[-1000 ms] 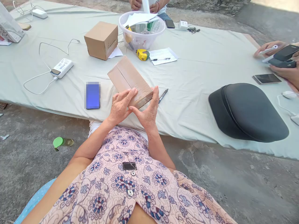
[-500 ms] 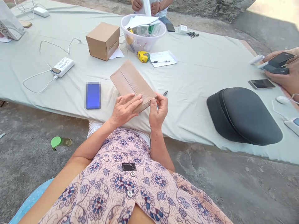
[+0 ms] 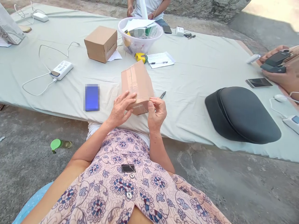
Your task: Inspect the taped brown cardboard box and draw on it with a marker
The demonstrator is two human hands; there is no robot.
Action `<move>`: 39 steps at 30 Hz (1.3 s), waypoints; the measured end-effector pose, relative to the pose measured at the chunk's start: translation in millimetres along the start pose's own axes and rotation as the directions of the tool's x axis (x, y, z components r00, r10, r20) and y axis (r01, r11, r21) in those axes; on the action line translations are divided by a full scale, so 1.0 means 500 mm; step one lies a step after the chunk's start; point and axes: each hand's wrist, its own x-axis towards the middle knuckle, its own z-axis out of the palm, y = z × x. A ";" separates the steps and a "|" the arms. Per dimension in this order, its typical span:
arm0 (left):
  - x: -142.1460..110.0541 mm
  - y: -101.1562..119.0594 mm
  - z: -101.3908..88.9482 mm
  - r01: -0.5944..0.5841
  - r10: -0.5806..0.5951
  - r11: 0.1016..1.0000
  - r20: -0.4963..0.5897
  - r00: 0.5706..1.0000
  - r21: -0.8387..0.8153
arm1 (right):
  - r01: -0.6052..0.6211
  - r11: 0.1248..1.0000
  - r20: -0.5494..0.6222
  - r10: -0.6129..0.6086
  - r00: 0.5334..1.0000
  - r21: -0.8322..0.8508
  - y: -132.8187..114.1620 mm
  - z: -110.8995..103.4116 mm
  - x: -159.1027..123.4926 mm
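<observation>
I hold a taped brown cardboard box [image 3: 137, 84] upright over the near edge of the pale green cloth [image 3: 201, 71]. My left hand [image 3: 120, 109] grips its lower left corner, fingers across the front face. At the lower right corner my right hand [image 3: 157, 113] pinches the box with its fingertips. A strip of tape runs down the box's top face. A pen [image 3: 162, 95] lies on the cloth just right of the box.
A blue phone [image 3: 92, 97] lies to the left, a power bank [image 3: 61, 68] with a white cable beyond it. Farther back stand a second cardboard box [image 3: 101, 43], a plastic bowl [image 3: 139, 34], a yellow tape measure [image 3: 140, 57] and a notepad [image 3: 160, 59]. A black seat [image 3: 241, 113] sits right. Other people's hands work at the far and right edges.
The box has turned from lying slanted and flat to standing more upright, its short end toward me. Both hands shifted to its lower corners.
</observation>
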 end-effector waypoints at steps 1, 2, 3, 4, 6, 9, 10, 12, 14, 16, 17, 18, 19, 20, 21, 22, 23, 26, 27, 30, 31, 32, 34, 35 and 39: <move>0.000 0.001 -0.002 0.017 -0.017 0.999 -0.001 1.000 -0.042 | 0.012 1.000 0.015 -0.012 1.000 -0.011 -0.002 0.001 -0.002; 0.000 0.003 -0.003 0.032 -0.033 0.996 -0.010 0.999 -0.088 | 0.029 0.999 0.033 -0.028 0.999 -0.022 -0.004 0.003 -0.005; 0.000 0.005 -0.004 0.049 -0.053 0.990 -0.028 0.998 -0.134 | 0.048 0.998 0.056 -0.046 0.997 -0.035 -0.007 0.004 -0.008; 0.000 0.006 -0.005 0.071 -0.081 0.982 -0.051 0.995 -0.175 | 0.069 0.996 0.083 -0.065 0.994 -0.050 -0.010 0.006 -0.011; 0.000 0.007 -0.005 0.140 -0.168 0.961 -0.102 0.981 -0.238 | 0.118 0.990 0.142 -0.106 0.984 -0.080 -0.018 0.011 -0.019; -0.002 0.004 -0.002 0.260 -0.315 0.923 -0.169 0.934 -0.284 | 0.209 0.972 0.215 -0.183 0.959 -0.105 -0.030 0.021 -0.032; -0.003 0.002 -0.001 0.289 -0.350 0.912 -0.187 0.918 -0.290 | 0.244 0.964 0.231 -0.214 0.949 -0.108 -0.034 0.023 -0.036; -0.004 0.000 0.000 0.315 -0.383 0.903 -0.216 0.898 -0.292 | 0.292 0.949 0.254 -0.256 0.933 -0.117 -0.039 0.026 -0.039; -0.005 0.000 0.000 0.304 -0.371 0.910 -0.223 0.902 -0.283 | 0.300 0.944 0.270 -0.257 0.928 -0.133 -0.042 0.023 -0.039; -0.003 0.006 -0.002 0.264 -0.323 0.929 -0.219 0.921 -0.261 | 0.270 0.953 0.271 -0.227 0.935 -0.134 -0.045 0.014 -0.034; -0.002 0.010 -0.002 0.232 -0.287 0.941 -0.216 0.933 -0.247 | 0.260 0.958 0.263 -0.222 0.939 -0.123 -0.046 0.008 -0.031; -0.001 0.015 -0.002 0.193 -0.244 0.953 -0.211 0.947 -0.234 | 0.260 0.959 0.250 -0.226 0.941 -0.110 -0.048 0.001 -0.027; 0.000 0.021 -0.002 0.150 -0.197 0.963 -0.206 0.958 -0.223 | 0.265 0.959 0.235 -0.235 0.943 -0.105 -0.051 -0.006 -0.023; 0.001 0.027 -0.001 0.110 -0.154 0.971 -0.200 0.968 -0.214 | 0.276 0.954 0.220 -0.247 0.944 -0.113 -0.053 -0.013 -0.018; 0.002 0.032 -0.001 0.077 -0.117 0.976 -0.191 0.974 -0.204 | 0.288 0.948 0.209 -0.256 0.944 -0.138 -0.057 -0.019 -0.014; 0.003 0.037 0.000 0.055 -0.091 0.979 -0.178 0.980 -0.195 | 0.293 0.939 0.204 -0.257 0.945 -0.177 -0.060 -0.024 -0.009; 0.003 0.042 0.000 0.040 -0.071 0.982 -0.162 0.984 -0.186 | 0.290 0.931 0.202 -0.247 0.948 -0.223 -0.062 -0.029 -0.004; 0.005 0.049 -0.002 0.011 -0.030 0.985 -0.107 0.994 -0.172 | 0.254 0.911 0.192 -0.199 0.961 -0.325 -0.065 -0.040 0.010; 0.005 0.049 -0.003 -0.004 -0.013 0.985 -0.092 0.996 -0.173 | 0.238 0.909 0.183 -0.184 0.966 -0.343 -0.063 -0.042 0.015; 0.007 0.044 -0.009 -0.066 0.051 0.980 -0.084 0.995 -0.187 | 0.207 0.904 0.144 -0.164 0.976 -0.375 -0.056 -0.047 0.029; 0.007 0.042 -0.011 -0.092 0.076 0.977 -0.091 0.993 -0.194 | 0.205 0.902 0.131 -0.167 0.977 -0.381 -0.054 -0.048 0.034; 0.008 0.039 -0.013 -0.117 0.099 0.972 -0.098 0.990 -0.202 | 0.205 0.899 0.120 -0.171 0.978 -0.387 -0.052 -0.050 0.039; 0.008 0.035 -0.016 -0.146 0.127 0.965 -0.100 0.987 -0.216 | 0.208 0.892 0.105 -0.181 0.978 -0.400 -0.049 -0.054 0.053; 0.008 0.032 -0.017 -0.149 0.131 0.964 -0.091 0.987 -0.220 | 0.208 0.889 0.098 -0.184 0.978 -0.409 -0.048 -0.056 0.061; 0.007 0.026 -0.021 -0.158 0.150 0.961 -0.055 0.987 -0.229 | 0.201 0.886 0.070 -0.189 0.980 -0.417 -0.042 -0.070 0.103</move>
